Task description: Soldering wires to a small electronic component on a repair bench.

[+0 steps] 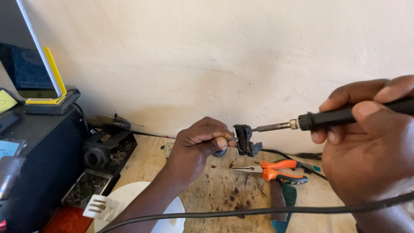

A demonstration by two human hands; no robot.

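Pinched between thumb and fingers of the right hand (371, 142): black soldering iron (345, 115), held like a pen, cord (258, 211) trailing low across the front. Metal tip (271, 127) touching the top of a small black plastic connector (246, 140). Clamped shut on that connector from the left: left hand (200, 140), fingertips close to the joint. Best kept steady, probably with wrists braced and tip flat on the contact; fingers near hot metal look like the main risk. Connector raised above the bench, just in front of the wall.

Below, on the scarred, burn-flecked wooden bench (224, 190): orange-handled needle-nose pliers (271, 170), jaws together, beside a teal-handled tool (282, 203). Left foreground, round white plastic lid (129, 194). Further left, black coiled iron stand (105, 151) with a gritty tray, and a black box (43, 164) bearing a yellow holder (54, 82). Behind, rough cream plaster wall (215, 51).
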